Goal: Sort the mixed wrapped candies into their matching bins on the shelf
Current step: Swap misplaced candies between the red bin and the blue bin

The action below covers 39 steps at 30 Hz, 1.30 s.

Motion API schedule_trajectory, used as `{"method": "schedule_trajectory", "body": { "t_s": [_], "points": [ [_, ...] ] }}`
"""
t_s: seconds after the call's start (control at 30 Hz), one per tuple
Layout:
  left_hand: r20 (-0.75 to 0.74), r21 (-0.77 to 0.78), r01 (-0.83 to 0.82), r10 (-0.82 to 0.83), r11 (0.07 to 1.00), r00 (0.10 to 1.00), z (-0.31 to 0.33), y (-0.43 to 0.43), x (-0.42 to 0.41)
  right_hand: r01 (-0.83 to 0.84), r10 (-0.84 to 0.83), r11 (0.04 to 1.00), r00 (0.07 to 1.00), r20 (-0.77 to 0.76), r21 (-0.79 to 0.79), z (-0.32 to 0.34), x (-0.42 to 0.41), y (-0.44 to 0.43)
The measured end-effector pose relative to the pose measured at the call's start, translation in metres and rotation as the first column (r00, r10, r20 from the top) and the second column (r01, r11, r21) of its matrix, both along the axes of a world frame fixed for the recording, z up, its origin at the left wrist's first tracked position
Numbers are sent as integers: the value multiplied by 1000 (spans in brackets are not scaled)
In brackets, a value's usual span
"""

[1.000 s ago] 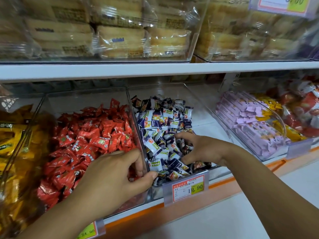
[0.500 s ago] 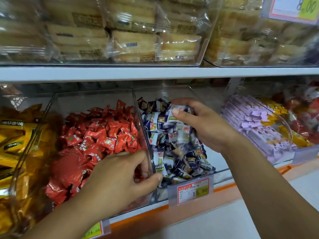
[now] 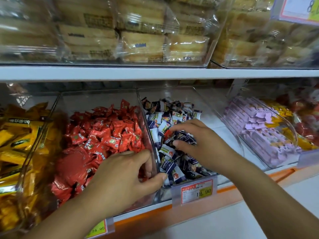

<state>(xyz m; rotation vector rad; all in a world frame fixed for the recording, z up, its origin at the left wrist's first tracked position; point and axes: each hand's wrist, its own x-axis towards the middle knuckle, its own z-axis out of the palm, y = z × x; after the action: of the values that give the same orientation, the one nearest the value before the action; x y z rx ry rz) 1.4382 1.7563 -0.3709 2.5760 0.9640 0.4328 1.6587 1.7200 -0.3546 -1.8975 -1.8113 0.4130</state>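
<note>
right hand [image 3: 200, 145] apparently clutches blue candies [image 3: 185, 138], axes jumbled

Bright, even light; glare streaks the clear upper wrappers [image 3: 172, 37]. Frame edges bend and blur.

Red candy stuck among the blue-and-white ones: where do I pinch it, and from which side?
Pinch the red candy by its exposed left edge, from above: only that part shows; the rest lies under dark wrappers at the right hand's fingers.
</note>
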Motion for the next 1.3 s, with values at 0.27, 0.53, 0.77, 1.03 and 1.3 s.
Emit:
{"method": "schedule_trajectory", "body": {
  "t_s": [0.27,0.53,0.77,1.03,1.3],
  "points": [
    [9,19,20,-21,1000,1000,-2,1,-2,188,-200,962,979,44,196,-7,-5,23],
    [13,21,-4,4,1000,1000,-8,5,-3,26,33,994,861,-508,109,28,-27,31],
    [7,7,-1,1,1000,1000,-7,5,-1,-238,262,927,964,46,-291,4,-12,14],
    [1,-7,-29,29,1000,1000,-2,1,0,27,95,929,946,309,-368,-10,21,18],
    [-47,0,-34,34,999,998,-1,2,1,-6,20,995,990,142,-95,18,12,6]
  ]
}}
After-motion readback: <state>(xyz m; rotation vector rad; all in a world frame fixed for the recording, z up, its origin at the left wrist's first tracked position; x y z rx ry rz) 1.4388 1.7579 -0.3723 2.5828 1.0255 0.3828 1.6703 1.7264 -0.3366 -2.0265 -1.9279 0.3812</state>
